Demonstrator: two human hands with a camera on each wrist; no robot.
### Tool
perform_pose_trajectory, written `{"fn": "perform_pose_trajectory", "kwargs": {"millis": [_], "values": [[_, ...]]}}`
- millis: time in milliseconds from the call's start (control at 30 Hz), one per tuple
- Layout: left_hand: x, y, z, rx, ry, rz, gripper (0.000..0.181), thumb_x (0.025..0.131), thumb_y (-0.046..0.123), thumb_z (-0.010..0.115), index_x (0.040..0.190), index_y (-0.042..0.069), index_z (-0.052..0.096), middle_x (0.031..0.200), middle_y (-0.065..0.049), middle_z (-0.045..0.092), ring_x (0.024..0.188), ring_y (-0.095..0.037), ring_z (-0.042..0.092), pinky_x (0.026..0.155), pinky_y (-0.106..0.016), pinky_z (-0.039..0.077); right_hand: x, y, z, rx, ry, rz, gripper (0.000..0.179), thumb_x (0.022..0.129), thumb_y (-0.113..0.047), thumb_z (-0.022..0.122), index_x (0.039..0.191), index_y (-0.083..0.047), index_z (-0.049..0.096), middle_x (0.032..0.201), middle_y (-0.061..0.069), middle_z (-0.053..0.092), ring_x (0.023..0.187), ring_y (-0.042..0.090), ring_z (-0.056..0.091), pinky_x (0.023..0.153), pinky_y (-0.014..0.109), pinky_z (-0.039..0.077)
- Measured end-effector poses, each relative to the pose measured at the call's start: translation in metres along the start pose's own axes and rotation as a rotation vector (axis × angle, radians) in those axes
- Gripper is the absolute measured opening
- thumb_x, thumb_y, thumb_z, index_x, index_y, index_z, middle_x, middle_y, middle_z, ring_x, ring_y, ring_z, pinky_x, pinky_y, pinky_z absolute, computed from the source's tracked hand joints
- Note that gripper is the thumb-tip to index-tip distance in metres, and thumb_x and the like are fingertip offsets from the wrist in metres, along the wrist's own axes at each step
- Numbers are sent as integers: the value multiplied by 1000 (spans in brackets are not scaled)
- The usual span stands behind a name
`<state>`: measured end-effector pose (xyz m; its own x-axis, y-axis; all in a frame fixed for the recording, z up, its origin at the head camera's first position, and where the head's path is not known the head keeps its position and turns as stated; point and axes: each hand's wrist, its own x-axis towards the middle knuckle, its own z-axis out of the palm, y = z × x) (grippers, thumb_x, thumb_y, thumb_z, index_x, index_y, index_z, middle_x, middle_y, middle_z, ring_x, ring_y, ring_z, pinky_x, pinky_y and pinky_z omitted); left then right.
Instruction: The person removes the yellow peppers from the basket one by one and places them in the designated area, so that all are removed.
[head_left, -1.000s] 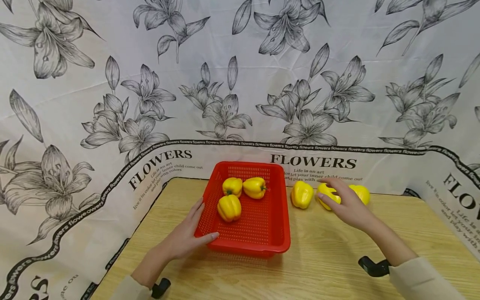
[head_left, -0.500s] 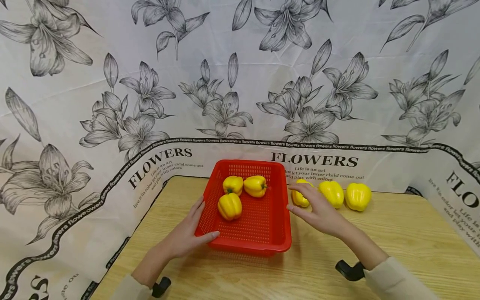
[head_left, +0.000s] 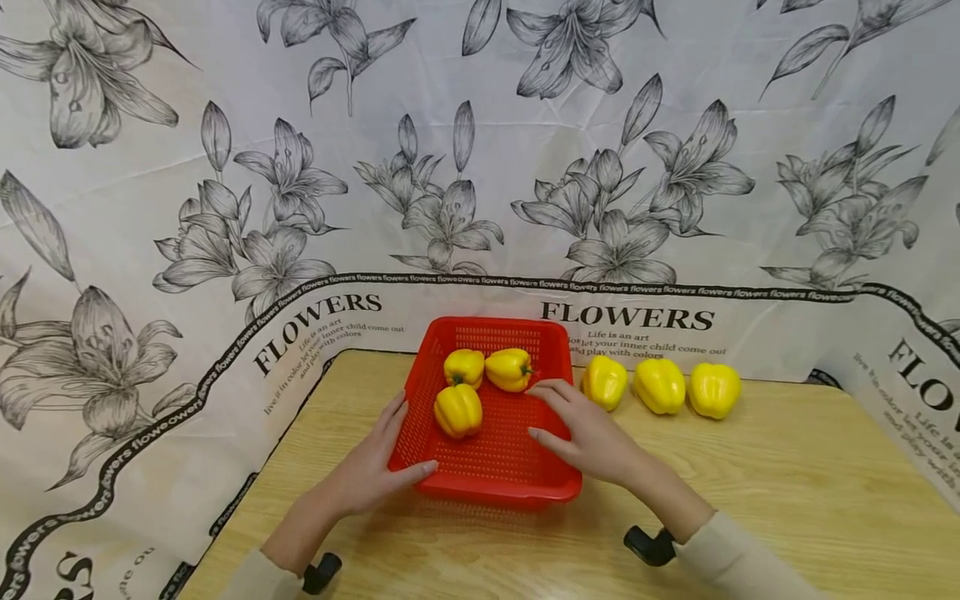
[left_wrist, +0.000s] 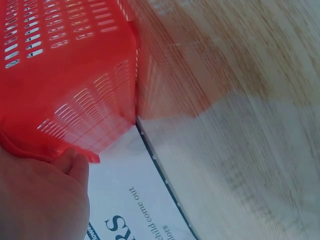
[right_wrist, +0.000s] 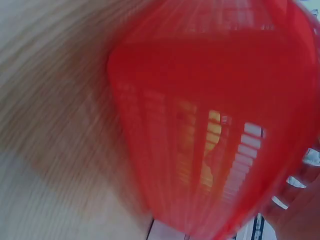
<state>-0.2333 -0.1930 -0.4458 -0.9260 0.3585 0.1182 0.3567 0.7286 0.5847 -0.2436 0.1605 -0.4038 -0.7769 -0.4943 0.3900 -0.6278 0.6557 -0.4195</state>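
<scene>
A red plastic basket (head_left: pixel 498 462) with perforated walls stands on the table, holding three yellow bell peppers: one at the back left (head_left: pixel 463 367), one at the back right (head_left: pixel 508 371) and one nearer the front (head_left: pixel 458 411). My left hand (head_left: pixel 367 475) holds its left rim, thumb across the front left part; in the left wrist view the fingertips (left_wrist: pixel 75 167) meet the rim. Over the basket's right side hovers my right hand (head_left: pixel 592 433), fingers loosely bent with nothing between them. The right wrist view is blurred and mostly filled by the basket's outer wall (right_wrist: pixel 200 70).
Three more yellow bell peppers, left (head_left: pixel 604 383), middle (head_left: pixel 660 386) and right (head_left: pixel 715 390), stand in a row right of the basket. A flower-printed cloth (head_left: pixel 450 308) hangs behind the wooden table (head_left: pixel 787 467) and along its sides.
My right hand has moved left from the pepper row, across the basket's right rim, to over its inside. The left hand, the basket and the peppers have stayed in place.
</scene>
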Motion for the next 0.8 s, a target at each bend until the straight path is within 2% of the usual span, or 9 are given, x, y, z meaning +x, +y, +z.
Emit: {"fn": "perform_pose_trajectory", "kwargs": {"millis": [267, 533, 800], "values": [[0, 0, 0, -11, -4, -10, 111, 88, 72, 63, 166, 15, 10, 173, 1, 0, 154, -35, 22, 117, -60, 32, 20, -29, 28, 83, -31, -22, 49, 98, -32, 70, 141, -13, 56, 137, 5, 56, 126, 25, 58, 105, 47, 50], [1, -1, 1, -21, 1, -10, 106, 90, 64, 68, 166, 16, 12, 173, 3, 1, 153, -35, 26, 115, -60, 34, 40, -46, 53, 124, -50, 100, 60, 95, -27, 74, 148, -10, 50, 143, 8, 50, 129, 27, 55, 108, 48, 47], [1, 0, -1, -37, 1, 8, 105, 89, 63, 68, 166, 17, 13, 172, 7, 2, 152, -32, 28, 115, -59, 37, 59, -58, 61, 186, -49, 179, 61, 96, -26, 74, 148, -7, 49, 146, 11, 47, 125, 30, 57, 107, 51, 47]]}}
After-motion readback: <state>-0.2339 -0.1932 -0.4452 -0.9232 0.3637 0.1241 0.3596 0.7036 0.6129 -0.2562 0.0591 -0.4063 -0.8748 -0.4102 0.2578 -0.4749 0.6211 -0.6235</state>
